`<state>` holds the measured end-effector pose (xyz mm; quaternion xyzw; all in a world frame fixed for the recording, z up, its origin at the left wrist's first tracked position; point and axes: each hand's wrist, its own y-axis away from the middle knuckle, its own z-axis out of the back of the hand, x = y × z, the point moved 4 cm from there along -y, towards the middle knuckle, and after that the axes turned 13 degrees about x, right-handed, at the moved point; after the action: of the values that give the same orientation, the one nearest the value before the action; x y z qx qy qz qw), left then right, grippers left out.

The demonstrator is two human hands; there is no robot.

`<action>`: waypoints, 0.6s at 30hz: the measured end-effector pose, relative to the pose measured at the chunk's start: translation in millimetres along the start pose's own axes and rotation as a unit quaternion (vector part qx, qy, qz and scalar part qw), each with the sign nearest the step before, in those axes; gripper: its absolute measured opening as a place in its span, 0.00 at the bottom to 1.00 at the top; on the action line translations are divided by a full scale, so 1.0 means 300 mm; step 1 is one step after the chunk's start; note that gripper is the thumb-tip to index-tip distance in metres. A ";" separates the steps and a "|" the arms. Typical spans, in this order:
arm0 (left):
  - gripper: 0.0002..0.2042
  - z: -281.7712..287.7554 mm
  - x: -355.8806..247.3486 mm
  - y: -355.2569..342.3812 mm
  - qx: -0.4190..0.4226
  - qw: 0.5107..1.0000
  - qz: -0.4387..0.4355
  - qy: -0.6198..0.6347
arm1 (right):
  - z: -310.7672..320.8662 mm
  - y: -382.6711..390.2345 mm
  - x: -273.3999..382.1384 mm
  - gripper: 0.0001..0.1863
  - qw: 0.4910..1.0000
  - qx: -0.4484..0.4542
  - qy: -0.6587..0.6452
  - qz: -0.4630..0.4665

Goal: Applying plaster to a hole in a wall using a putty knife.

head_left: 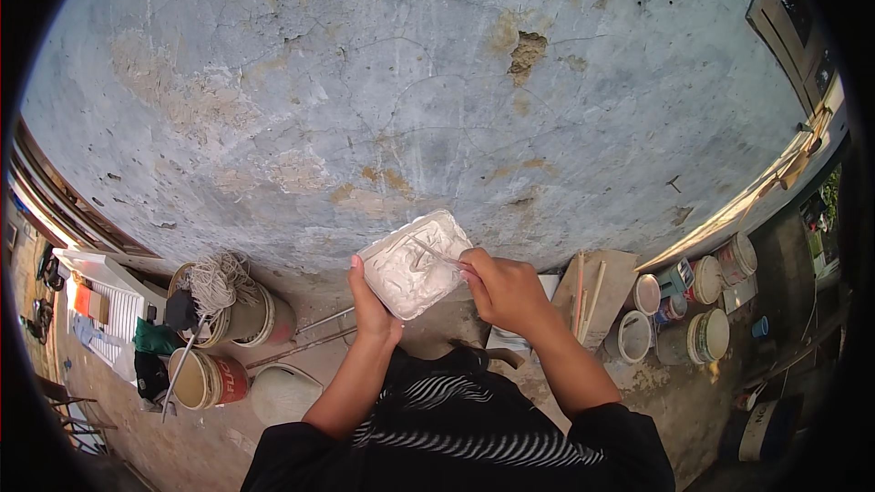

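My left hand (372, 305) grips a shallow rectangular tub (366, 253) from its near left side, thumb up along its edge. Thick off-white paste (401, 281) fills the tub, its surface stirred into ridges. The fingers of my right hand (503, 290) are closed round the handle end of a thin mixing tool (436, 253) at the tub's right edge. That tool reaches into the paste, so the shape of its far end is hidden. Both hands are in front of my body, close to a worn blue-grey plaster wall (383, 100).
The wall has cracks, peeled patches and a deep hole (527, 56). On the left floor are buckets (190, 381), a string mop (221, 282) and a pale basin (283, 396). A leaning board (609, 282), wooden sticks (591, 299) and several paint pails (708, 335) stand on the right.
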<state>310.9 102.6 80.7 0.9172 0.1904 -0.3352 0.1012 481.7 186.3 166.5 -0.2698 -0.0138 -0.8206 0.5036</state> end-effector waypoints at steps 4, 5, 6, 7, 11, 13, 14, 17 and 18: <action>0.37 0.022 0.031 -0.011 -0.001 1.000 0.008 -0.002 | -0.022 0.006 0.056 0.09 0.998 0.018 -0.061 0.024; 0.37 0.022 0.034 -0.008 0.000 1.000 0.011 -0.003 | -0.023 0.001 0.055 0.09 0.993 0.022 -0.119 0.003; 0.37 0.022 0.035 -0.007 0.001 1.000 0.015 -0.004 | -0.024 -0.004 0.049 0.10 0.984 0.025 -0.177 -0.018; 0.37 0.024 0.037 -0.010 0.002 1.000 0.015 -0.004 | -0.026 -0.008 0.045 0.10 0.984 0.025 -0.177 -0.018; 0.37 0.013 0.027 -0.017 0.005 1.000 0.006 0.013 | -0.063 -0.015 -0.038 0.10 0.934 -0.001 -0.345 -0.094; 0.37 0.008 0.020 -0.017 0.005 1.000 0.003 0.015 | -0.097 -0.022 -0.093 0.11 0.877 -0.019 -0.466 -0.114; 0.38 0.007 0.020 -0.017 0.009 1.000 0.005 0.019 | -0.102 -0.023 -0.108 0.11 0.878 -0.020 -0.466 -0.113; 0.38 -0.004 0.016 -0.009 0.010 1.000 0.005 0.022 | -0.089 -0.026 -0.119 0.11 0.871 -0.062 -0.479 -0.091; 0.38 -0.006 0.015 -0.004 0.008 1.000 0.005 0.021 | -0.081 -0.021 -0.117 0.12 0.850 -0.090 -0.512 -0.086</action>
<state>314.6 105.7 79.1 0.9257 0.1852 -0.3169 0.0911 478.3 211.0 131.2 -0.6933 -0.2191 -0.6040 0.3264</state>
